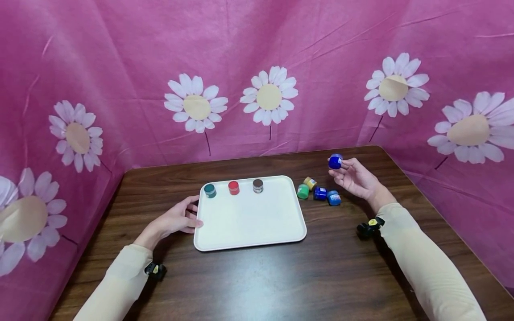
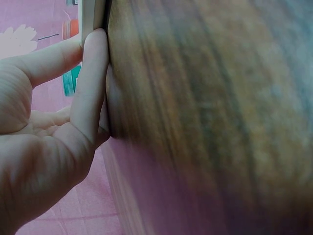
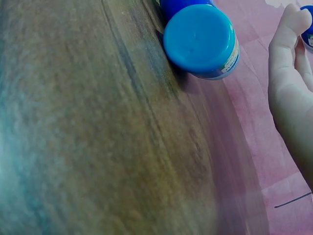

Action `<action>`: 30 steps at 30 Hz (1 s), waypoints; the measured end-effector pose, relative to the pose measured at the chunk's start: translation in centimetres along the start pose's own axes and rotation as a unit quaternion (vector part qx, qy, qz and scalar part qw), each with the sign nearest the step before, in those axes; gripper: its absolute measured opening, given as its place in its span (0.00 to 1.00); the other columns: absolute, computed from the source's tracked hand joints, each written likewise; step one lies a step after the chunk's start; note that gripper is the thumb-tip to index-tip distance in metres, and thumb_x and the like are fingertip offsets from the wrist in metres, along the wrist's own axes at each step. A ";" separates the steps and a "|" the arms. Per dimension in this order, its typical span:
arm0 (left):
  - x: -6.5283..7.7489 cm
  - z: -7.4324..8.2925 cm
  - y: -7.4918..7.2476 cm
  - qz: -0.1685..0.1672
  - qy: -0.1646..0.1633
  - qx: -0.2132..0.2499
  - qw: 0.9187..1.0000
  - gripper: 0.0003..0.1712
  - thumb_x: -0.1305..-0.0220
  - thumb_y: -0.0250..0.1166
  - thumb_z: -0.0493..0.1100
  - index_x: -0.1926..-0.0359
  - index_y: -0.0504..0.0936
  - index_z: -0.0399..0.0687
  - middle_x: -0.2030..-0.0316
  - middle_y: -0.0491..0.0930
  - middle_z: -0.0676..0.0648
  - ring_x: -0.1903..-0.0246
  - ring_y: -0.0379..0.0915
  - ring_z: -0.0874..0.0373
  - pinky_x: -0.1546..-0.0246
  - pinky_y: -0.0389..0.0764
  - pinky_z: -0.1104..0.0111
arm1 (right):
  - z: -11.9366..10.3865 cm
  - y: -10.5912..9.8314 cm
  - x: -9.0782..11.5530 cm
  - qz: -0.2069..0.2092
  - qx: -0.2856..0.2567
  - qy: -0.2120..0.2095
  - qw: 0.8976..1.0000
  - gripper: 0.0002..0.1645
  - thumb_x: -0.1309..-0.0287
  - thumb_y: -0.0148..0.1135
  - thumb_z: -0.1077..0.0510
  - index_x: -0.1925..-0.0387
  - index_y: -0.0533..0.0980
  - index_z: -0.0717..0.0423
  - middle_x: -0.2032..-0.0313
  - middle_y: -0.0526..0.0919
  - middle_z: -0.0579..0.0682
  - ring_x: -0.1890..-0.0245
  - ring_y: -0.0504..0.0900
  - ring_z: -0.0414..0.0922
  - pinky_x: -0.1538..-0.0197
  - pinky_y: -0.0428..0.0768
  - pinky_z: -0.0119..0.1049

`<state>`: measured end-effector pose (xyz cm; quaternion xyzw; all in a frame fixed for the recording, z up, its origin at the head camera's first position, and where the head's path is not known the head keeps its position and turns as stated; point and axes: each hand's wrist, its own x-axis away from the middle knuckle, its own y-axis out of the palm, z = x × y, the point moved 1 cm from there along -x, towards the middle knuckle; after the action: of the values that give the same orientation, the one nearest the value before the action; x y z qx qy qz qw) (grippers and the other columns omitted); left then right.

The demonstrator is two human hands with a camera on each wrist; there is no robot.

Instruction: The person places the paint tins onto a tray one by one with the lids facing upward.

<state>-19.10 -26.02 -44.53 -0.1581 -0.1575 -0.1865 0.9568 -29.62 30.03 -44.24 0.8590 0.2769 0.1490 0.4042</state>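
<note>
My right hand (image 1: 359,180) pinches a dark blue paint jar (image 1: 335,161) between thumb and fingertips, raised over the back right of the table. In the right wrist view only the lid side of that jar (image 3: 308,29) shows at the edge, by the fingertips. My left hand (image 1: 178,217) grips the left edge of a white tray (image 1: 250,223), the thumb on its rim; the other fingers are partly hidden. Along the tray's back side stand a dark green jar (image 1: 210,191), a red jar (image 1: 234,187) and a brown jar (image 1: 258,186), spaced apart in a row.
Right of the tray cluster a yellow jar (image 1: 310,183), a green jar (image 1: 303,191), another dark blue jar (image 1: 320,193) and a light blue jar (image 1: 333,197). The brown wooden table (image 1: 257,281) ends at a pink flowered cloth (image 1: 321,53) behind and beside it.
</note>
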 end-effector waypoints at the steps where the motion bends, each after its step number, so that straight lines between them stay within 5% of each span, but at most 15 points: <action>1: 0.0 0.0 0.0 0.000 0.000 0.000 1.000 0.53 0.39 0.70 0.28 0.21 0.48 0.39 0.42 0.61 0.32 0.54 0.73 0.48 0.58 0.87 0.54 | 0.0 0.0 0.0 0.000 0.000 0.001 1.000 0.21 0.20 0.39 0.57 0.43 0.76 0.62 0.48 0.83 0.59 0.52 0.85 0.52 0.50 0.84 0.37; 30: 0.2 0.0 0.1 -0.013 0.019 0.021 0.999 0.54 0.39 0.68 0.26 0.21 0.45 0.37 0.42 0.60 0.31 0.55 0.73 0.50 0.58 0.86 0.53 | 1.5 3.8 -3.4 0.023 0.086 0.040 0.995 0.18 0.20 0.42 0.57 0.50 0.78 0.59 0.44 0.82 0.57 0.46 0.83 0.52 0.46 0.83 0.39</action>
<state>-18.87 -25.95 -44.46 -0.1319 -0.1450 -0.1989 0.9602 -30.30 25.09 -42.31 0.8901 0.2845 0.1684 0.3137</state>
